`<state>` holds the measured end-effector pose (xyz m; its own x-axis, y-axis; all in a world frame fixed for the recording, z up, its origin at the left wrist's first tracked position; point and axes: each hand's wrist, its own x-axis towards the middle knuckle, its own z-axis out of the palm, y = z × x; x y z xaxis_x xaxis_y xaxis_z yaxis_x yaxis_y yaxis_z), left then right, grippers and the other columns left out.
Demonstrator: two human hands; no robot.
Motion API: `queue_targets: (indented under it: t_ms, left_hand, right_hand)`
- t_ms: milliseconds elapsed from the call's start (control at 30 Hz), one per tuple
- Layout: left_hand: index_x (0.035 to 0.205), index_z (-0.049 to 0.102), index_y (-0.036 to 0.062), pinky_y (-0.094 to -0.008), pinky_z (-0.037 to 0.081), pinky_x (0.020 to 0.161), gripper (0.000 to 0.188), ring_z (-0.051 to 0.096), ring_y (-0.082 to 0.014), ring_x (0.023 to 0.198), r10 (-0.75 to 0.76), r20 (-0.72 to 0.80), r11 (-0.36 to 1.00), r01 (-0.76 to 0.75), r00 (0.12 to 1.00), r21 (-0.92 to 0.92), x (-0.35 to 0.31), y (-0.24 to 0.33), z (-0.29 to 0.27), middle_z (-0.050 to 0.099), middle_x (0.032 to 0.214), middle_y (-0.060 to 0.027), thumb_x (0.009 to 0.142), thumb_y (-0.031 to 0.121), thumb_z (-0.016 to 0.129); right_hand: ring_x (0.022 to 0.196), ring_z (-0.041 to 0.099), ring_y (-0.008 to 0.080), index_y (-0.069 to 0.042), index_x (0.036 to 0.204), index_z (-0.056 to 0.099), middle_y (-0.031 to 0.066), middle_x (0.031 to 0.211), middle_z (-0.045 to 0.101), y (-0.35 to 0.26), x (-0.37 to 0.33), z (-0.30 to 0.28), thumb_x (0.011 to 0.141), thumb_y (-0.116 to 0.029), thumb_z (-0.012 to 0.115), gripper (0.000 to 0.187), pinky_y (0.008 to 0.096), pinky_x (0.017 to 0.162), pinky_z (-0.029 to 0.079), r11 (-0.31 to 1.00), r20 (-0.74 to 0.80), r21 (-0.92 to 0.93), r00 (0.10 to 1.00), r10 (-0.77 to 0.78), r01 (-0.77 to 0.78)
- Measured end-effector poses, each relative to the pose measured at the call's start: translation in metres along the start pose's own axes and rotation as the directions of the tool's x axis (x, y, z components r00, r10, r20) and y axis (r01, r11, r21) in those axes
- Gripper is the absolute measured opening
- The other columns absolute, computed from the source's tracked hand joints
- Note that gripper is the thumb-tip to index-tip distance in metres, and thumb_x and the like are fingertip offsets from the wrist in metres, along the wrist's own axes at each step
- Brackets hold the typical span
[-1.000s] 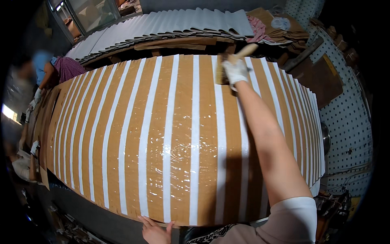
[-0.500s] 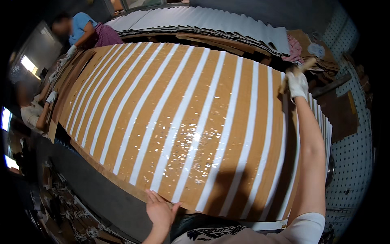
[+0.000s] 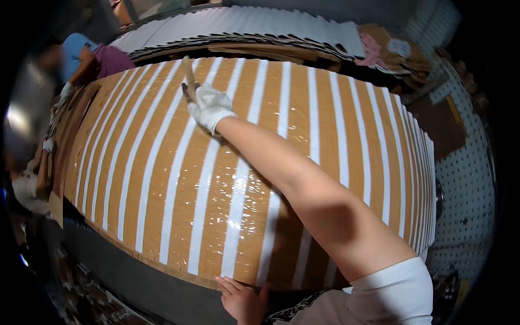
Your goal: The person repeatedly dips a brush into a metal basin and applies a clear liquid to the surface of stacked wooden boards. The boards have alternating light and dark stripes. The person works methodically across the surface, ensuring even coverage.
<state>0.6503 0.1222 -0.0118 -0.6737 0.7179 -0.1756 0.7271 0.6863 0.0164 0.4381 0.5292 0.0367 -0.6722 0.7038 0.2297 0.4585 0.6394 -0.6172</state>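
A wide stack of overlapping brown sheets with white edge stripes [image 3: 179, 189] spreads before me, its surface glossy and wet-looking. My right hand [image 3: 211, 105], in a white glove, is closed round a wooden-handled brush [image 3: 188, 73] over the far left-middle of the stripes. The glove hides part of the brush head. That arm stretches diagonally across the sheets. At the near edge, my bare left hand [image 3: 241, 300] lies with its fingers stretched out on the border of the sheets, holding nothing.
Two people in white gloves, one in a blue shirt [image 3: 76, 51], work along dark brown strips [image 3: 73, 130] at the left end. Behind lies a stack of pale corrugated sheets [image 3: 271, 24]. A perforated pale panel [image 3: 468, 200] stands at the right, near pink cloth [image 3: 370, 49].
My right hand has swept from the far right end leftward across the sheets with the brush. My left hand is still at the near edge, slightly lower right in view.
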Motion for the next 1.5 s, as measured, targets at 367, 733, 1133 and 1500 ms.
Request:
queue_targets:
  t_ms: [367, 733, 1133, 1500]
  left_hand:
    - [0.133, 0.038, -0.0249, -0.0451, 0.052, 0.089, 0.115, 0.061, -0.0475, 0.11, 0.013, 0.032, 0.994, -0.016, 0.999, 0.108, -0.004, -0.003, 0.008, 0.039, 0.14, -0.0441, 0.076, 0.071, 0.066]
    - [0.134, 0.037, -0.0252, -0.0419, 0.049, 0.095, 0.112, 0.056, -0.0468, 0.117, -0.002, 0.026, 1.0, 0.002, 1.0, -0.006, -0.003, 0.0, 0.003, 0.036, 0.142, -0.0446, 0.078, 0.068, 0.066]
    - [0.136, 0.036, -0.0217, -0.047, 0.05, 0.093, 0.114, 0.056, -0.0496, 0.114, -0.055, -0.073, 0.972, 0.037, 0.996, -0.232, -0.01, -0.005, 0.019, 0.032, 0.144, -0.0441, 0.065, 0.055, 0.082]
    - [0.137, 0.033, -0.0241, -0.0456, 0.05, 0.094, 0.11, 0.054, -0.0472, 0.119, -0.024, 0.034, 0.995, 0.027, 0.999, -0.098, -0.012, -0.004, 0.009, 0.029, 0.146, -0.044, 0.078, 0.062, 0.07]
  right_hand:
    - [0.109, 0.063, 0.0403, 0.0, 0.117, 0.061, 0.0254, 0.117, 0.066, 0.32, -0.204, -0.272, 0.083, -0.041, 0.065, 0.053, 0.0453, 0.095, 0.05, 0.712, -0.538, 0.107, 0.562, 0.628, -0.693]
    - [0.09, 0.067, 0.0292, 0.004, 0.113, 0.066, 0.0187, 0.102, 0.07, 0.372, -0.336, -0.36, 0.079, -0.024, 0.068, 0.044, 0.0402, 0.079, 0.053, 0.606, -0.738, 0.195, 0.292, 0.608, -0.771]
    - [0.07, 0.066, 0.0263, -0.001, 0.093, 0.062, 0.0166, 0.083, 0.066, 0.034, -0.076, -0.06, 0.078, -0.028, 0.063, 0.03, 0.0405, 0.063, 0.054, 0.951, -0.092, 0.223, 0.967, 0.24, -0.214]
    - [0.087, 0.068, 0.0409, 0.003, 0.095, 0.066, 0.0263, 0.091, 0.068, 0.099, -0.141, -0.052, 0.078, -0.037, 0.063, 0.044, 0.0477, 0.08, 0.055, 0.945, -0.37, 0.119, 0.869, 0.328, -0.305]
